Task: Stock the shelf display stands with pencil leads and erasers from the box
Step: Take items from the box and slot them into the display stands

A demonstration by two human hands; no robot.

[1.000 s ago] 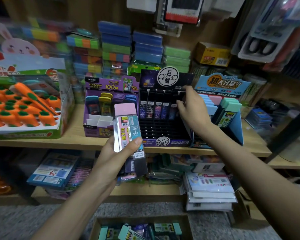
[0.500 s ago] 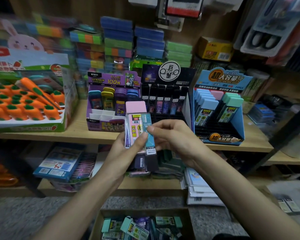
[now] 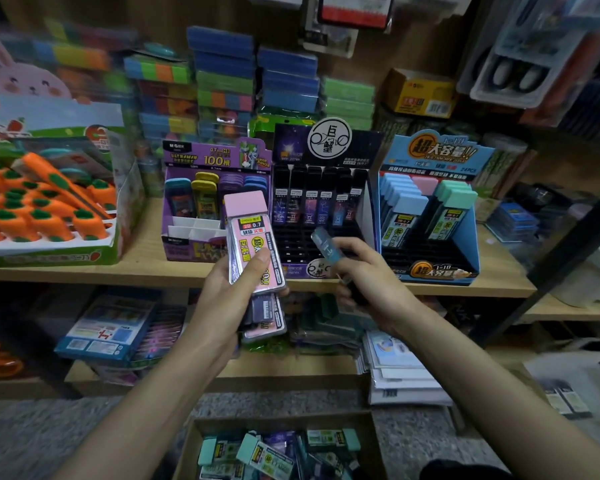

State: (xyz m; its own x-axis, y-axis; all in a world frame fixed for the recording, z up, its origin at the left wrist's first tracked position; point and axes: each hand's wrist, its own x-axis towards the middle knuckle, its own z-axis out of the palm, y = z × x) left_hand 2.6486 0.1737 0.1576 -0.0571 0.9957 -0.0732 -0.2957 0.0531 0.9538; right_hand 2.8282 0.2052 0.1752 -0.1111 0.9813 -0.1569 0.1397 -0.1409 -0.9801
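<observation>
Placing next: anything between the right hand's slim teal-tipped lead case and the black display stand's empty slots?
Nothing visible. The right hand holds the slim teal-tipped lead case before the black display stand; the left hand's pink-capped stack is leftward.

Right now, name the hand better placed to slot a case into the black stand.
Right hand: it holds one case just before the black stand; the left hand grips the stack.

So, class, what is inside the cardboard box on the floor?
Loose lead cases with mint caps, plus a few dark purple ones, lie in the cardboard box. Whatever lies beneath that top layer is covered.
</observation>
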